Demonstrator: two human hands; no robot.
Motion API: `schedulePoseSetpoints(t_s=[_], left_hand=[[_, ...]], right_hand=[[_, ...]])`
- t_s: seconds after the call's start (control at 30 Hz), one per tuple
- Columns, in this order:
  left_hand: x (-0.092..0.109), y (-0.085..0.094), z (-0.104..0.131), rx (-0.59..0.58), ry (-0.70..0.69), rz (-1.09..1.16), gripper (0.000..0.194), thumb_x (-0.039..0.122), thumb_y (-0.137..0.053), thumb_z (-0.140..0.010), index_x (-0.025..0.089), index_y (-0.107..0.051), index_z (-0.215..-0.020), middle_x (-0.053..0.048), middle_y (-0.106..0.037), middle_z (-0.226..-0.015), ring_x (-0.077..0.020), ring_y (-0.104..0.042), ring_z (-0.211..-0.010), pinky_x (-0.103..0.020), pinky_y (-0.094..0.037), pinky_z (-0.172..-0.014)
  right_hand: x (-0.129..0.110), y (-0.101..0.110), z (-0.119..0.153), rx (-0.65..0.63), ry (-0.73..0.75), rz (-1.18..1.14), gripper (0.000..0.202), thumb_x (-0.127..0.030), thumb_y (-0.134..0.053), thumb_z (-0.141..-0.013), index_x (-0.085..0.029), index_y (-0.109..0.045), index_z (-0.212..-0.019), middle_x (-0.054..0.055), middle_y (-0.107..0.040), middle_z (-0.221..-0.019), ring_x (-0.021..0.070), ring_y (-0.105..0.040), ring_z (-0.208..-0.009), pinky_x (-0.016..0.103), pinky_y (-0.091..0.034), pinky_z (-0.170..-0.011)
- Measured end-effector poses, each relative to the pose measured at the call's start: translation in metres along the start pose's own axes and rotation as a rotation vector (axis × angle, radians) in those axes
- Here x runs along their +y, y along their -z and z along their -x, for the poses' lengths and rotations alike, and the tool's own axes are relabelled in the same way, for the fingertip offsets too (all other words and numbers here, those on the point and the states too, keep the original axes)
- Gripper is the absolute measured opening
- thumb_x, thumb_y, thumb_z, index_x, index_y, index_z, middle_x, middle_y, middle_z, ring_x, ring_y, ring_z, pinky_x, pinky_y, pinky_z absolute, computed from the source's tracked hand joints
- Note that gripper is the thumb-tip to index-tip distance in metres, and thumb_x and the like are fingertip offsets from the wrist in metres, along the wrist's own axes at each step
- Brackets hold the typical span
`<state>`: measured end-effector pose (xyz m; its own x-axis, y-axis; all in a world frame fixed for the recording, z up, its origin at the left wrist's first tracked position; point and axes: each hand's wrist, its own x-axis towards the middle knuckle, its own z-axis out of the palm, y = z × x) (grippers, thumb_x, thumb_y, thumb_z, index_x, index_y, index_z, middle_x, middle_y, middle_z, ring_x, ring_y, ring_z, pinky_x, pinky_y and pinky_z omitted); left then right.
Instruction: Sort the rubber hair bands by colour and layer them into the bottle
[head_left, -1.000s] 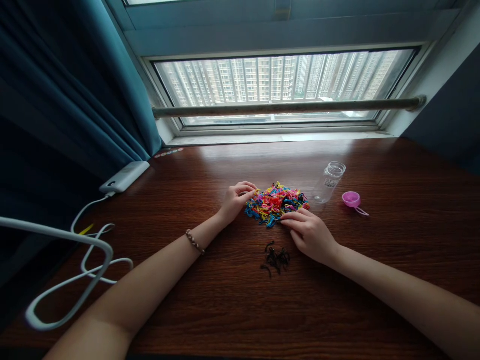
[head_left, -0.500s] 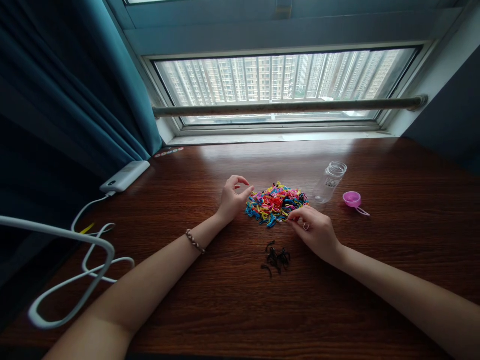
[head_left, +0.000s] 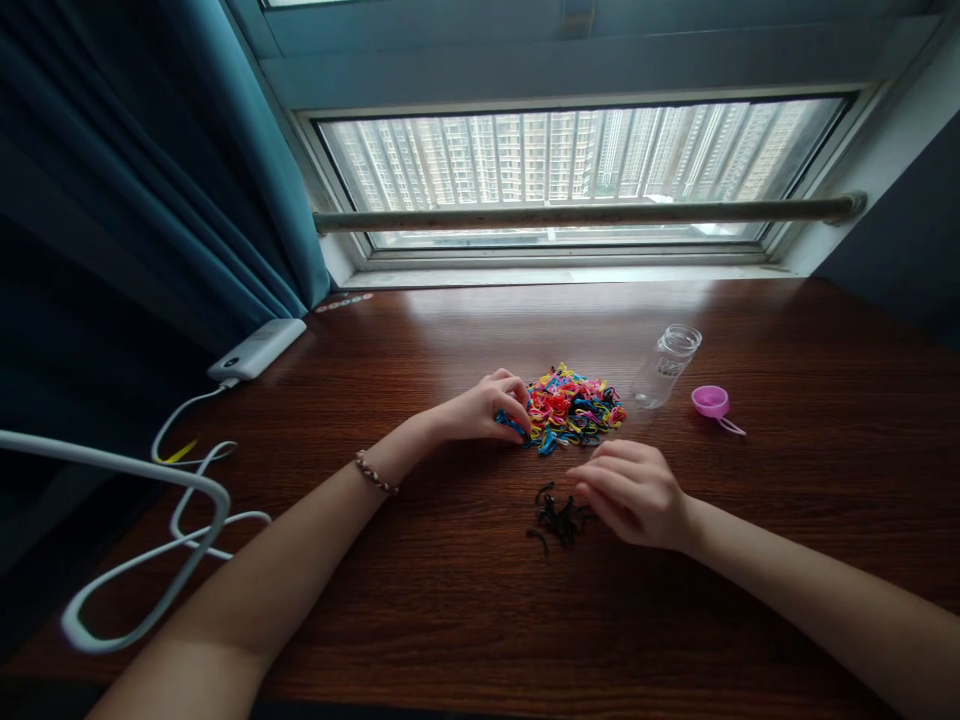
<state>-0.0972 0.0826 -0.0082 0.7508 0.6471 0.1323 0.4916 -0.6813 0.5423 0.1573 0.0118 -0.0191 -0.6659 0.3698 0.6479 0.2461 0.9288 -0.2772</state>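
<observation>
A heap of small multicoloured bands (head_left: 574, 405) lies on the dark wooden table (head_left: 420, 600). My left hand (head_left: 495, 405) is at the heap's left edge, fingers curved and apart, touching the bands there. Nearer to me is a small pile of black bands (head_left: 559, 520). Just right of that pile hovers my right hand (head_left: 630, 495), its fingertips pressed together; whether something small is between them is hidden. A clear jar (head_left: 664, 370) leans tilted to the right of the heap, and a pink lid (head_left: 710, 402) with a loop lies beside it.
At the left are a white power bank (head_left: 257, 349) and a thick looped white cable (head_left: 217, 500). A blue curtain (head_left: 247, 200) hangs behind them. Across the back runs a metal rail (head_left: 585, 215) before the window.
My left hand has moved right onto the edge of the colourful heap. My right hand has come away from the heap, nearer to me, beside the black bands.
</observation>
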Motion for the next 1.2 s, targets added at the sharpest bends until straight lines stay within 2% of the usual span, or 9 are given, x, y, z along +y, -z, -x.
schedulePoseSetpoints(t_s=[0.1, 0.17, 0.3, 0.4, 0.5, 0.6, 0.77, 0.9, 1.2], left_hand=[[0.001, -0.002, -0.001, 0.004, -0.006, -0.037, 0.013, 0.033, -0.068, -0.069, 0.025, -0.070, -0.079, -0.004, -0.055, -0.090, -0.0185, -0.042, -0.094, -0.033, -0.031, -0.092], [0.003, -0.002, -0.001, 0.015, -0.012, -0.047, 0.010, 0.030, -0.067, -0.070, 0.023, -0.069, -0.077, -0.004, -0.056, -0.088, -0.0187, -0.043, -0.093, -0.033, -0.032, -0.091], [0.008, -0.001, -0.001, 0.051, -0.016, -0.020, 0.006, 0.026, -0.064, -0.071, 0.020, -0.067, -0.072, -0.005, -0.059, -0.085, -0.0191, -0.046, -0.090, -0.032, -0.036, -0.086], [0.009, 0.000, -0.001, 0.079, 0.011, 0.059, 0.008, 0.025, -0.062, -0.072, 0.019, -0.066, -0.073, -0.005, -0.062, -0.082, -0.0182, -0.050, -0.086, -0.031, -0.039, -0.083], [0.006, -0.001, -0.002, 0.197, 0.100, 0.153, 0.011, 0.027, -0.060, -0.073, 0.017, -0.065, -0.075, -0.005, -0.063, -0.079, -0.0166, -0.054, -0.079, -0.029, -0.042, -0.077], [0.002, -0.003, -0.002, 0.357, 0.206, 0.205, 0.014, 0.030, -0.060, -0.072, 0.016, -0.065, -0.076, -0.004, -0.064, -0.077, -0.0150, -0.057, -0.073, -0.025, -0.044, -0.069], [0.000, -0.004, -0.003, 0.531, 0.309, 0.358, 0.021, 0.032, -0.063, -0.069, 0.014, -0.062, -0.080, -0.003, -0.064, -0.072, -0.0129, -0.057, -0.063, -0.024, -0.046, -0.059], [0.005, -0.003, -0.004, 0.559, 0.295, 0.526, 0.024, 0.032, -0.064, -0.069, 0.013, -0.061, -0.081, -0.004, -0.064, -0.072, -0.0121, -0.057, -0.059, -0.024, -0.048, -0.056], [0.012, -0.001, -0.005, 0.489, 0.328, 0.622, 0.026, 0.033, -0.069, -0.064, 0.012, -0.065, -0.080, -0.006, -0.066, -0.076, -0.0163, -0.062, -0.068, -0.029, -0.052, -0.067]], right_hand=[[0.009, 0.004, -0.002, 0.226, -0.354, -0.011, 0.014, -0.018, -0.049, -0.082, -0.016, -0.061, -0.076, 0.003, -0.064, -0.067, 0.0128, -0.057, -0.059, 0.025, -0.044, -0.059], [0.016, 0.005, -0.004, 0.305, -0.595, -0.046, 0.021, -0.024, -0.046, -0.084, -0.016, -0.062, -0.074, 0.002, -0.063, -0.062, 0.0115, -0.055, -0.050, 0.024, -0.043, -0.053], [0.026, 0.004, -0.004, 0.342, -0.795, -0.104, 0.028, -0.033, -0.043, -0.086, -0.017, -0.063, -0.076, 0.001, -0.064, -0.059, 0.0117, -0.054, -0.046, 0.023, -0.042, -0.049], [0.029, 0.001, -0.004, 0.299, -0.822, -0.074, 0.029, -0.035, -0.043, -0.085, -0.018, -0.063, -0.074, 0.001, -0.064, -0.059, 0.0113, -0.053, -0.045, 0.023, -0.040, -0.048], [0.030, -0.001, -0.003, 0.211, -0.836, 0.073, 0.023, -0.036, -0.049, -0.081, -0.020, -0.064, -0.077, 0.000, -0.063, -0.059, 0.0117, -0.052, -0.045, 0.024, -0.038, -0.048], [0.028, -0.001, -0.004, 0.113, -0.809, 0.222, 0.016, -0.035, -0.057, -0.075, -0.023, -0.065, -0.081, 0.000, -0.064, -0.066, 0.0144, -0.055, -0.055, 0.025, -0.039, -0.053], [0.024, -0.001, -0.005, -0.031, -0.676, 0.239, 0.023, -0.035, -0.067, -0.067, -0.026, -0.065, -0.088, 0.000, -0.067, -0.085, 0.0197, -0.058, -0.079, 0.029, -0.043, -0.065], [0.025, -0.002, -0.003, 0.005, -0.683, 0.210, 0.015, -0.027, -0.062, -0.073, -0.025, -0.066, -0.087, 0.001, -0.066, -0.079, 0.0174, -0.058, -0.071, 0.028, -0.043, -0.060], [0.033, -0.006, 0.001, 0.121, -0.686, 0.143, 0.012, -0.024, -0.055, -0.077, -0.023, -0.067, -0.077, 0.001, -0.065, -0.071, 0.0166, -0.057, -0.067, 0.028, -0.042, -0.061]])
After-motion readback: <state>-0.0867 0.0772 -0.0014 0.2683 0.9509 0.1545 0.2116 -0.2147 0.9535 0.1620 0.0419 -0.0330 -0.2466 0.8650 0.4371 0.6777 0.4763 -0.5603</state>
